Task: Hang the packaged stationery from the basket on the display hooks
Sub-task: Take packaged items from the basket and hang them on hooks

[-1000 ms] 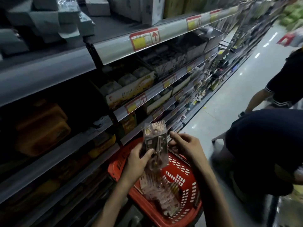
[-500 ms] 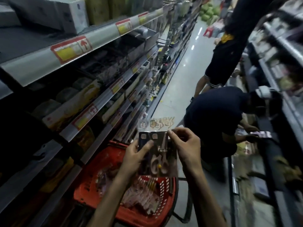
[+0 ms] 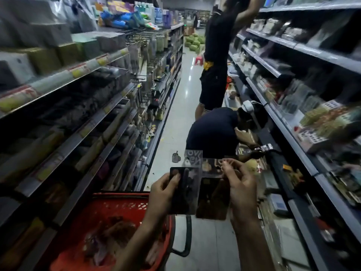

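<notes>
Two clear-topped stationery packs are up in front of me, side by side over the aisle floor. My left hand (image 3: 163, 192) grips the left pack (image 3: 185, 189) by its left edge, thumb on its front. My right hand (image 3: 239, 184) pinches the right pack (image 3: 212, 198) near its printed top. The red basket (image 3: 119, 204) sits below left, with more blurred packs (image 3: 109, 241) inside it. Display hooks (image 3: 154, 61) with hanging goods line the left shelving further down the aisle, well beyond my hands.
Shelves run along both sides of a narrow aisle. A crouching person (image 3: 218, 130) blocks the right half just ahead, and a standing person (image 3: 214, 55) reaches up behind them. The floor strip (image 3: 181, 106) along the left shelves is open. The frame is motion-blurred.
My view swung from the left shelf to straight down the aisle. The packs rose out of the basket and now sit apart, one in each hand.
</notes>
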